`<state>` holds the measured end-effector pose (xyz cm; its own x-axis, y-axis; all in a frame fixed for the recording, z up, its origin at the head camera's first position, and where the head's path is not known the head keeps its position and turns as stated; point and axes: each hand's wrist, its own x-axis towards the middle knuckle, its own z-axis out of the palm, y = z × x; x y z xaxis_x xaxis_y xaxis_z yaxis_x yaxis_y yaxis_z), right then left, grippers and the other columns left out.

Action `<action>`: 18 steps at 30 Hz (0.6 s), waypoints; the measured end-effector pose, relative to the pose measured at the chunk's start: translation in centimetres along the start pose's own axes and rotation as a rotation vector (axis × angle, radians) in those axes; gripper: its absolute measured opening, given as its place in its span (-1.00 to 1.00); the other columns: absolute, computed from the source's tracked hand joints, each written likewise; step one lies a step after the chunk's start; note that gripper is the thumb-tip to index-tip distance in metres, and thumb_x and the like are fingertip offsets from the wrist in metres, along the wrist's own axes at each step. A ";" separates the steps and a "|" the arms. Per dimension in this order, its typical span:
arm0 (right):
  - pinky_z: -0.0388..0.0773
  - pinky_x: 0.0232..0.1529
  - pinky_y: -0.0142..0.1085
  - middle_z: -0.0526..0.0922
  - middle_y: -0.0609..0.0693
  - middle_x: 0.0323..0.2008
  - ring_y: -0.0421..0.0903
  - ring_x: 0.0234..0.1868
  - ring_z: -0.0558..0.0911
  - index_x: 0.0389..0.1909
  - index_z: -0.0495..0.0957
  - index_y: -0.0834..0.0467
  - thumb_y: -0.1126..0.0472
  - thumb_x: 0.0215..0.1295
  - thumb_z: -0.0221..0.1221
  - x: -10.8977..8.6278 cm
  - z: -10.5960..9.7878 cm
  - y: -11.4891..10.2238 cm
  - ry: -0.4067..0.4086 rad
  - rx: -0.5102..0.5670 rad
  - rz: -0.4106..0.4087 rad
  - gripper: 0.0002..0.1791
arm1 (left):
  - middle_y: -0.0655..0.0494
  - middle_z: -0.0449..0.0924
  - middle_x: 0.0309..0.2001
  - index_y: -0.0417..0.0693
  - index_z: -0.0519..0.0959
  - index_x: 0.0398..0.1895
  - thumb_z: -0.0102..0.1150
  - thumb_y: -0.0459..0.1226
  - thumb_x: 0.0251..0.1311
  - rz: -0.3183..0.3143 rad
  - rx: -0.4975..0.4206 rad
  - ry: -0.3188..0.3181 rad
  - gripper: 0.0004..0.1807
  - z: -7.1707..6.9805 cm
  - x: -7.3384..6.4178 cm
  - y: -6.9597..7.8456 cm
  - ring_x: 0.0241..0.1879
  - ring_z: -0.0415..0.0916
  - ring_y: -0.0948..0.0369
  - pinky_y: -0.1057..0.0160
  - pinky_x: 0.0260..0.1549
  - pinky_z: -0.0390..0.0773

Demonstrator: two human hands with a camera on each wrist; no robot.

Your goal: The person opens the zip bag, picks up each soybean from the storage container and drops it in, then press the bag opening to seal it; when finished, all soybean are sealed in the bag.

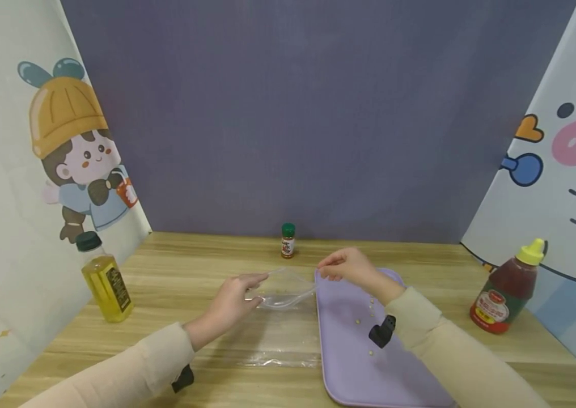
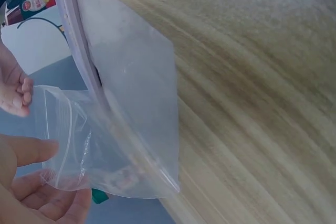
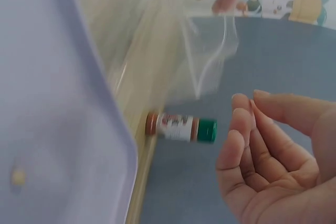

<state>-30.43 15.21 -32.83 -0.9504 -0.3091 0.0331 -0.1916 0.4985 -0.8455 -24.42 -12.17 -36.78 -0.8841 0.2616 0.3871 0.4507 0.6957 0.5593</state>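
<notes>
In the head view a clear zip bag [image 1: 283,300] stands with its mouth spread above a clear sheet of plastic [image 1: 283,340] on the table. My left hand [image 1: 234,300] pinches the bag's left edge; in the left wrist view its thumb [image 2: 34,151] lies in front of the film and the other fingers behind. My right hand [image 1: 351,269] is over the tray's far left corner, close to the bag's right corner. Its thumb and index fingertip meet in the right wrist view, and the bag [image 3: 202,61] shows apart from them. I cannot tell whether something tiny is between them.
The lilac tray [image 1: 341,371] carries several small yellowish pieces [image 1: 358,321]. A small green-capped spice bottle [image 1: 288,243] stands behind the bag. An oil bottle [image 1: 106,283] is at left, and a red sauce bottle with a yellow cap [image 1: 504,292] at right.
</notes>
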 end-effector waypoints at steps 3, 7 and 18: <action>0.64 -0.36 -0.37 0.76 0.05 -0.37 -0.21 -0.43 0.62 -0.15 0.66 0.36 0.27 0.15 0.30 -0.4 -1.3 1.0 -0.004 -0.005 -0.002 -0.72 | -0.14 0.59 0.12 -0.19 0.55 0.14 0.35 -0.49 -0.02 0.000 -0.008 0.004 -0.45 0.1 -0.1 -0.1 0.03 0.61 -0.06 0.03 0.07 0.62; 0.64 -0.35 -0.33 0.75 0.03 -0.37 -0.18 -0.42 0.62 -0.14 0.65 0.35 0.26 0.16 0.30 -1.0 -2.9 2.3 0.001 -0.019 0.014 -0.72 | -0.14 0.59 0.13 -0.18 0.55 0.14 0.35 -0.48 -0.02 0.000 -0.014 0.009 -0.45 0.1 -0.1 -0.2 0.03 0.61 -0.06 0.03 0.06 0.63; 0.67 -0.27 -0.29 0.74 0.13 -0.26 -0.21 -0.35 0.63 -0.06 0.58 0.45 0.29 0.23 0.24 -1.8 -6.3 6.5 0.007 -0.061 0.037 -0.66 | -0.12 0.59 0.13 -0.16 0.55 0.16 0.37 -0.44 -0.01 0.010 0.005 0.009 -0.44 0.1 -0.2 -0.1 0.01 0.61 -0.04 0.04 0.04 0.64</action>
<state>-31.48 24.13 -35.07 -0.9588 -0.2842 0.0060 -0.1704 0.5577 -0.8124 -24.29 -12.28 -37.02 -0.8782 0.2626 0.3997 0.4592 0.6964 0.5514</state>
